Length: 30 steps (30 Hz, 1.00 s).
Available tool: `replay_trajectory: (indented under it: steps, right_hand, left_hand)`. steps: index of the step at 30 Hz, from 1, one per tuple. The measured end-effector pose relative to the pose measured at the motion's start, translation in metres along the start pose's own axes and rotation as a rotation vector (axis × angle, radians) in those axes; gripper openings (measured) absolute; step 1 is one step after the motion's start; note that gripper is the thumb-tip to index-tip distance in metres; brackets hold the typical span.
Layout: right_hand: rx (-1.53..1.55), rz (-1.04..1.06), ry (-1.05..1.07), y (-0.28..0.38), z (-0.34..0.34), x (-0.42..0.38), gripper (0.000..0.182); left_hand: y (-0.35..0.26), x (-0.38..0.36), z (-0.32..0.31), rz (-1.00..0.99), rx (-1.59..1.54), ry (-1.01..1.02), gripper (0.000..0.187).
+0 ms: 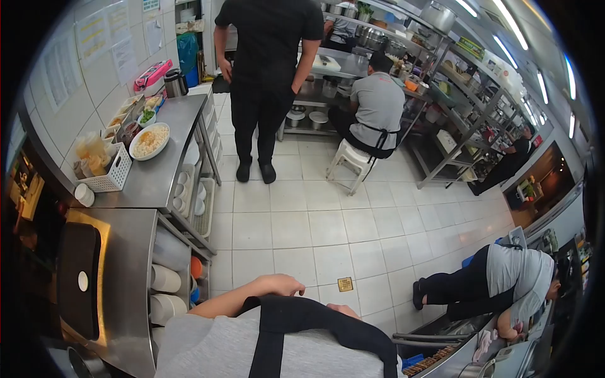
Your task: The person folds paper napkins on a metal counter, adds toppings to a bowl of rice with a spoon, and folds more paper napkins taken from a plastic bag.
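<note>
My left hand [287,285] is held in front of my body, its back turned up over the tiled floor [252,220]. Its fingers bend down and away, mostly hidden, and nothing shows in it. Only a small part of my right hand [343,310] appears past the black apron [296,315] on my chest; its fingers are hidden. Neither hand visibly touches any kitchen item. A brass floor drain [345,284] lies beyond them. To the left, the steel counter [129,246] bears a black tray [79,277] with a small white round item on it.
A person in black [268,63] stands ahead. Another sits on a white stool [350,160] by steel shelves [435,132]. At the right, a person [517,277] bends over a work surface. A bowl of food [150,141] and a white basket [113,170] stand on the left counter.
</note>
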State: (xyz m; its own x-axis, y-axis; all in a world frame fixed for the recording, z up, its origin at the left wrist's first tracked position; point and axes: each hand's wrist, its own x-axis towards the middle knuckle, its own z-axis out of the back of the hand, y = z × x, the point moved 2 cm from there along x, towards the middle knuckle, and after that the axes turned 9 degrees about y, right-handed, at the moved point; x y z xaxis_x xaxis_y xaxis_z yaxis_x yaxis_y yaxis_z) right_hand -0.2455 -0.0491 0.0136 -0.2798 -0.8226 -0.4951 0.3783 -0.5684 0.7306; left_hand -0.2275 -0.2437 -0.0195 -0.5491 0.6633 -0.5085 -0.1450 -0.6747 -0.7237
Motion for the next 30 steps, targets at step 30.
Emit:
replay_trajectory:
  steps: [30]
  right_hand:
    - [-0.039,0.069,0.044,-0.016,-0.016,-0.018,0.024]
  left_hand:
    - [-0.02,-0.025,-0.038,0.19,-0.026,-0.102,0.033]
